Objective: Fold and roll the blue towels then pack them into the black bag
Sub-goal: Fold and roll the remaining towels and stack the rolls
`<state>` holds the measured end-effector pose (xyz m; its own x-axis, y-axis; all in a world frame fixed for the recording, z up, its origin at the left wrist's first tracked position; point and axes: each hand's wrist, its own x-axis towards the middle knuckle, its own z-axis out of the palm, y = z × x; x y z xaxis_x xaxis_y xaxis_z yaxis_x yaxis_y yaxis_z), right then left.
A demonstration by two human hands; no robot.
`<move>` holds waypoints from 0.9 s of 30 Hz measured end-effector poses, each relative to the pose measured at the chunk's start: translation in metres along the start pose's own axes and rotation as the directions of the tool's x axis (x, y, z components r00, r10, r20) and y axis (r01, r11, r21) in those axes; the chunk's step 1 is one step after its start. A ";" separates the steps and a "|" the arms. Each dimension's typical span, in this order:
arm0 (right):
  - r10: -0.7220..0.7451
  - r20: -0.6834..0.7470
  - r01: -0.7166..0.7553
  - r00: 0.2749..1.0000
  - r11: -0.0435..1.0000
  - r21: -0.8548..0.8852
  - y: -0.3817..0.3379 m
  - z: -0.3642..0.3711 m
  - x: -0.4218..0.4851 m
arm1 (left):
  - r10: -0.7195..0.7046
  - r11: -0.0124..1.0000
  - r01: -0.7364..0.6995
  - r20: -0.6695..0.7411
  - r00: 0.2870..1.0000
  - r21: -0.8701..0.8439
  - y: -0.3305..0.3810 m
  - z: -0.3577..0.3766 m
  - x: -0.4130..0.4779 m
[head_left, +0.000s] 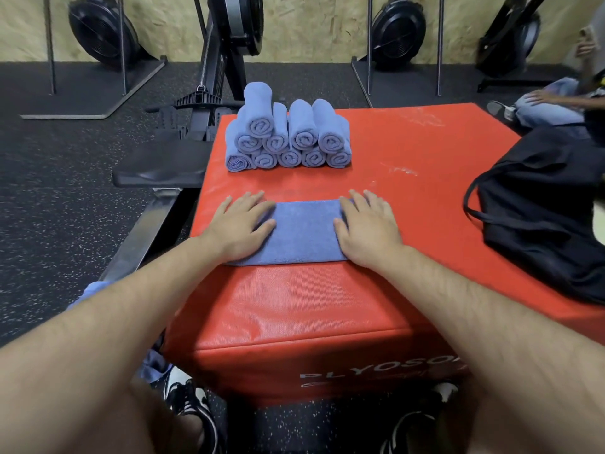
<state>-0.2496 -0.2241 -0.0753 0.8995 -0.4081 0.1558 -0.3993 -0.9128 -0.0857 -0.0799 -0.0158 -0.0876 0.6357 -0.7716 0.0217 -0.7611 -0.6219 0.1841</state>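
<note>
A big red padded vinyl box (327, 306) fills the middle of the view. A slumped black fabric bag (540, 224) with long strap handles lies at 3 o'clock on its top, and a pyramid stack of rolled blue terry towels (288, 139) sits at 12 o'clock, well apart from the bag. Toward 6 o'clock lies a flat folded blue towel (306, 231); the left hand (239, 224) presses its 9 o'clock end and the right hand (366, 227) its 3 o'clock end, both with fingers straight and grasping nothing.
</note>
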 end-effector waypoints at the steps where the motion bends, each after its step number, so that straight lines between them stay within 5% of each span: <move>1: -0.048 -0.059 0.050 0.997 0.998 0.024 -0.012 -0.005 -0.001 | 0.073 0.997 -0.074 -0.029 0.997 -0.027 0.005 -0.003 0.004; 6: -0.119 0.096 0.098 0.988 0.974 0.206 -0.063 -0.007 -0.009 | 0.292 0.956 -0.292 0.022 0.956 -0.015 0.033 -0.010 0.016; 13: -0.062 0.043 0.062 0.997 0.998 -0.003 -0.074 0.002 -0.012 | 0.225 0.970 -0.219 -0.043 0.973 0.107 0.025 -0.011 0.008; 23: -0.215 0.127 0.207 0.968 0.976 0.073 -0.016 -0.002 0.004 | 0.254 0.966 -0.247 -0.097 0.962 0.077 0.038 -0.008 -0.031; 27: -0.344 0.026 0.340 0.939 0.935 0.096 -0.016 -0.004 -0.008 | 0.270 0.962 -0.266 -0.099 0.958 0.058 0.034 -0.008 -0.040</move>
<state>-0.2509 -0.2062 -0.0707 0.9862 -0.0685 0.1505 -0.0503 -0.9913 -0.1214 -0.1298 -0.0048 -0.0740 0.4157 -0.8940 0.1674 -0.9088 -0.4012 0.1142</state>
